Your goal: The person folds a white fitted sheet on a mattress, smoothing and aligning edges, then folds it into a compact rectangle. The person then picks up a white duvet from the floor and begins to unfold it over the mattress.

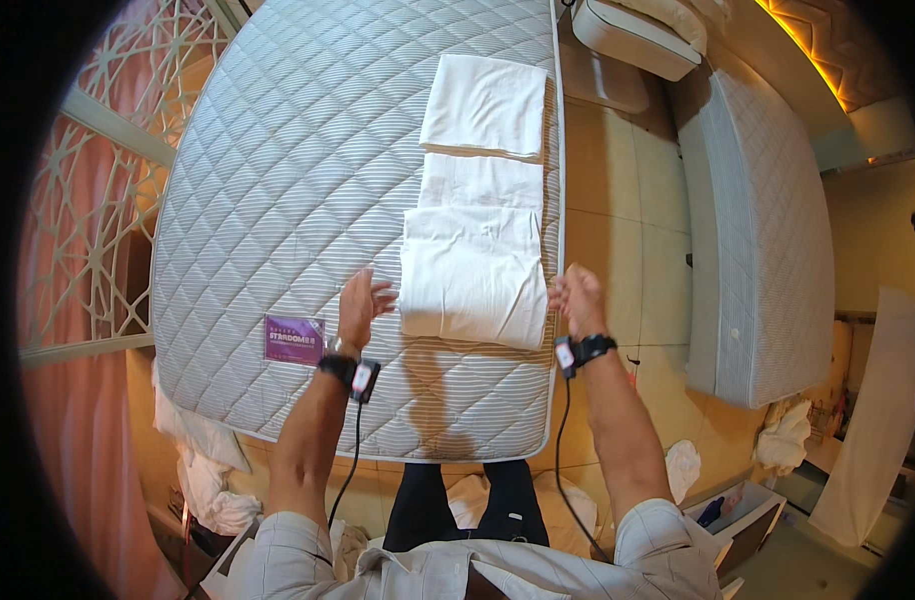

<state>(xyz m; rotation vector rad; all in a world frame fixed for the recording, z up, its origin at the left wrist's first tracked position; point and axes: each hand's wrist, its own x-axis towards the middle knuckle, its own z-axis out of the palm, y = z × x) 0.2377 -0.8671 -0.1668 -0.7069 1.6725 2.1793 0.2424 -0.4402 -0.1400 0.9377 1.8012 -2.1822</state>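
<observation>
Folded white cloth lies along the right side of a striped, quilted mattress (300,187). Its front portion is a thick folded white cloth (472,277) with creases at its right. Behind that are a flatter white cloth section (480,181) and a squarish folded white cloth (484,105). My left hand (362,304) hovers just off the front cloth's left edge, fingers loosely bent and apart. Beside the opposite edge, near the mattress rim, is my right hand (577,300), its fingers partly curled. Nothing shows in either hand.
A purple label (295,340) is on the mattress at left. Another mattress (765,247) stands across the tiled floor gap (615,277). White fabric heaps (217,495) lie at lower left. Cables run from both wrist devices. A lattice screen (97,202) borders the left.
</observation>
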